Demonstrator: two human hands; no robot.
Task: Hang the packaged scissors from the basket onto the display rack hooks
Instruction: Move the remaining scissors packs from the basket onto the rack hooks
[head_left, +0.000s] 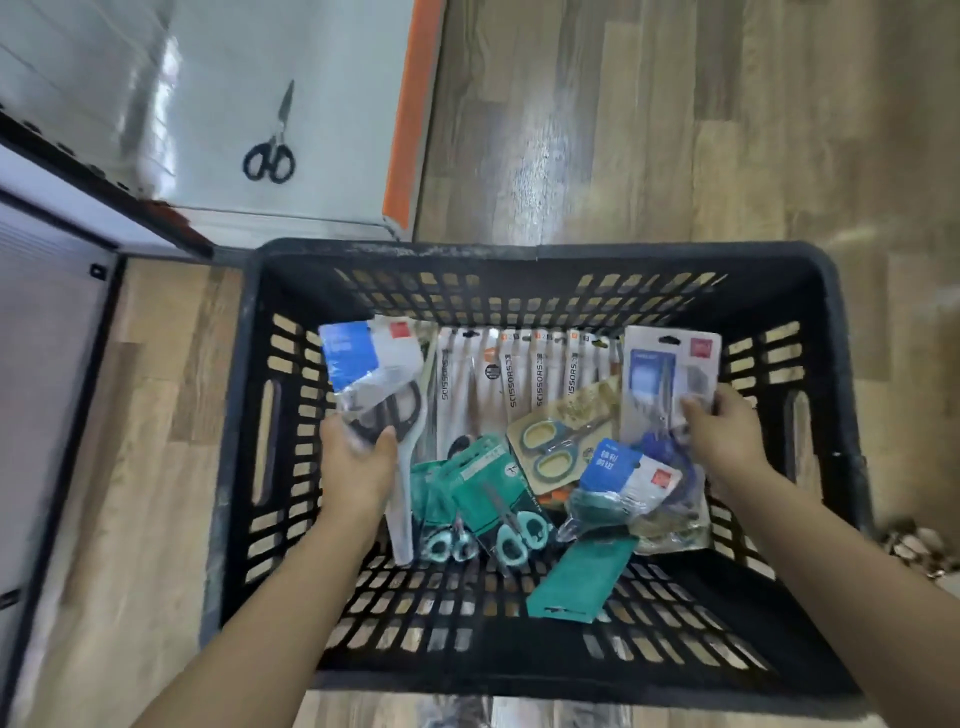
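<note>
A black plastic basket (519, 254) stands on the wooden floor and holds several packaged scissors. My left hand (358, 462) grips a bagged pair of black-handled scissors with a blue and white label (371, 364) at the basket's left side. My right hand (724, 431) holds a grey carded pack with a blue panel (665, 369) at the right side. Between my hands lie white "SCISSORS" packs (524, 379), teal-handled scissors on green cards (498, 499), a yellow-handled pair (558, 441) and another blue-labelled bag (623, 478). No rack hooks are in view.
A loose pair of black-handled scissors (272, 145) lies on a pale shelf surface (218, 78) with an orange edge (415, 104) at the upper left. A white panel with a dark frame (47, 364) stands at the left. Wooden floor surrounds the basket.
</note>
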